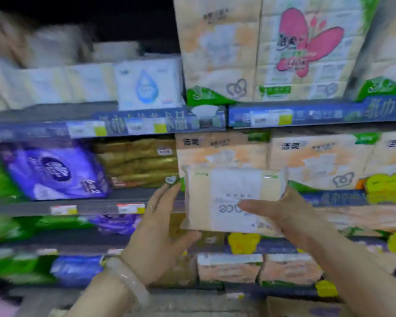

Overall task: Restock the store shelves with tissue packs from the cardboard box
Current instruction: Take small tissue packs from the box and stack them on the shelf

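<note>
A cream and white tissue pack (pixel 229 193) is held up in front of the shelves, its printed label upside down. My right hand (pixel 284 211) grips its right side with the thumb across the front. My left hand (pixel 160 227) touches its left and lower edge, fingers spread; a pale bangle sits on that wrist. A corner of the cardboard box (pixel 306 305) shows at the bottom right. The picture is blurred by motion.
Store shelves (pixel 124 202) fill the view. Large peach tissue bundles (pixel 261 53) stand at upper right, a white pack with a blue drop (pixel 146 85) beside them. Purple packs (pixel 55 172) and gold packs (pixel 137 163) sit mid left. Blue price rails (pixel 306 115) edge the shelves.
</note>
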Demonstrator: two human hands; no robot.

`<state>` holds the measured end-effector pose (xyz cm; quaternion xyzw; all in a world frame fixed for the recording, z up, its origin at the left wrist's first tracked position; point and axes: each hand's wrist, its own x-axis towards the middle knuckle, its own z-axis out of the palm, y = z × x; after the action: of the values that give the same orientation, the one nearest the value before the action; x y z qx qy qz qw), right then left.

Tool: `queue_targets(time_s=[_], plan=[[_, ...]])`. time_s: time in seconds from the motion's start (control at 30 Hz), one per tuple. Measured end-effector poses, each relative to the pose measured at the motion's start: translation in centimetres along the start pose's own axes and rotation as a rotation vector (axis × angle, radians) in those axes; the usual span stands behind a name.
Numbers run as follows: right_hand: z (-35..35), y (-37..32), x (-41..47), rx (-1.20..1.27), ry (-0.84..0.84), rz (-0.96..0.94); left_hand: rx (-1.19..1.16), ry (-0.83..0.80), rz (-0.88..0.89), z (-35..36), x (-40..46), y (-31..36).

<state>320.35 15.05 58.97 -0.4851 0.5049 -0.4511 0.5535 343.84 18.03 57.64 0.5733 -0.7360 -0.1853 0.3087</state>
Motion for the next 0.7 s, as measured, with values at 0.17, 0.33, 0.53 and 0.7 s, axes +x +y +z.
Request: queue_targets(time_s=[0.17, 0.33, 0.53, 0.7], plan=[[12.9, -5.5, 2.0, 0.046, -0.160, -0.111, -0.008, 0.145, -0.030, -11.6, -1.6, -4.8], [21.3, -9.4, 4.6, 0.028, -0.222, -0.159, -0.014, 0.271, -0.072, -18.4, -1.4, -8.3], [26.7, -12.3, 10.4, -0.002, -0.234, -0.188, 0.038, 0.300, -0.045, -23.1, 2.3, -12.0], [29.9, -16.9, 16.7, 0.051, -0.243, -0.330, 0.156, 0.336, -0.037, -29.1, 9.1, -13.8]])
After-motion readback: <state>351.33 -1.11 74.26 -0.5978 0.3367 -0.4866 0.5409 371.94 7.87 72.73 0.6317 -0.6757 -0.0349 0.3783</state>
